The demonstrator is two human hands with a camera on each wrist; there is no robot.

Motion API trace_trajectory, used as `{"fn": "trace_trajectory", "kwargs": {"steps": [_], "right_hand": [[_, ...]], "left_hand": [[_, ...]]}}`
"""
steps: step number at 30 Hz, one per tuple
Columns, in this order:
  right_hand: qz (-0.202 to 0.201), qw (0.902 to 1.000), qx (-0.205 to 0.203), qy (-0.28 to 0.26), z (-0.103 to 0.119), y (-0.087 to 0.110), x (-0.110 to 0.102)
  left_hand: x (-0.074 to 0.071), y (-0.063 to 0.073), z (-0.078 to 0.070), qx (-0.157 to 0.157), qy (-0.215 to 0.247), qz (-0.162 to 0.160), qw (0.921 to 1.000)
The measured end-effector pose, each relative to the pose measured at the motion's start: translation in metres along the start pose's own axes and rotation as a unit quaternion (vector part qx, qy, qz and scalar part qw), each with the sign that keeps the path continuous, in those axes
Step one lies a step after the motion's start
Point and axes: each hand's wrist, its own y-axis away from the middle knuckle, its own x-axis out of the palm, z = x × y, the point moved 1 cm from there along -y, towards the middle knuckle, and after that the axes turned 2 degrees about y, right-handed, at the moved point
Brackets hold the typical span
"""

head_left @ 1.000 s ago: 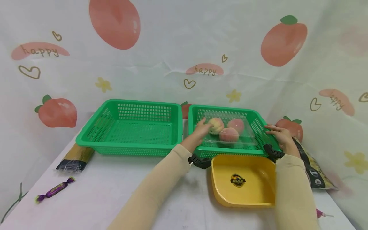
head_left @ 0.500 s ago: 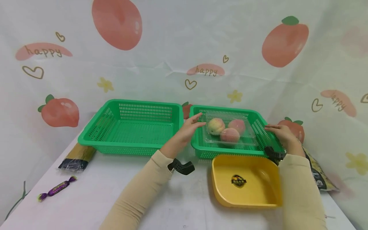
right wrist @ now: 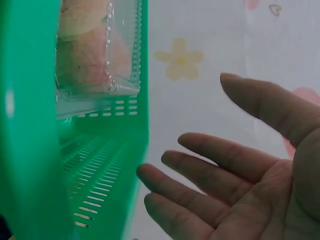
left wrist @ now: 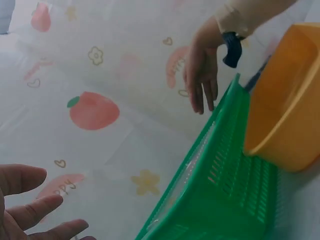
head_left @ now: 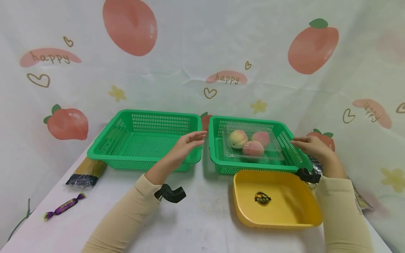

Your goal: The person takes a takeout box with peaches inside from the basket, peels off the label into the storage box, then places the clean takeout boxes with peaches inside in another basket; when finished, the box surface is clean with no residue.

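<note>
A clear plastic box (head_left: 229, 151) with three peaches (head_left: 253, 149) inside lies in the right green basket (head_left: 253, 166). My left hand (head_left: 181, 149) hovers over the right end of the left green basket (head_left: 143, 162), its fingers extended and holding nothing. Near the right basket's right rim is my right hand (head_left: 314, 148), also without anything in it. In the right wrist view that hand's fingers (right wrist: 215, 150) spread beside the basket, apart from the box (right wrist: 122, 82). The left wrist view shows the left hand's fingers (left wrist: 35, 212) loosely stretched.
A yellow basin (head_left: 275, 207) with a round label stands before the right basket. A purple-wrapped candy (head_left: 64, 206) and a gold-and-black packet (head_left: 85, 174) lie at the left. Another shiny packet (head_left: 360, 200) is partly hidden behind my right arm. A printed cloth (head_left: 177, 45) hangs behind.
My left hand has drawn away from the peach box, moving left and toward me. The right hand has lifted slightly off to the right. The box stays in the right basket.
</note>
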Motion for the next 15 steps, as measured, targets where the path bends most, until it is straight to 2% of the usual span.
{"fn": "trace_trajectory", "kwargs": {"steps": [4,8,12,15], "right_hand": [[-0.004,0.9997,-0.016,0.02,0.007,0.006,0.005],[-0.006,0.9992,-0.011,0.039,0.013,0.016,0.011],[-0.012,0.9986,-0.008,0.051,0.017,0.027,0.018],[-0.017,0.9977,-0.021,0.062,0.019,0.036,0.024]], "left_hand": [[-0.016,0.017,-0.001,0.022,-0.002,-0.007,0.9997],[-0.032,0.033,-0.002,0.036,-0.015,-0.029,0.9988],[-0.043,0.048,0.0,0.045,-0.057,-0.044,0.9964],[-0.049,0.062,0.002,0.074,-0.122,-0.04,0.989]]}}
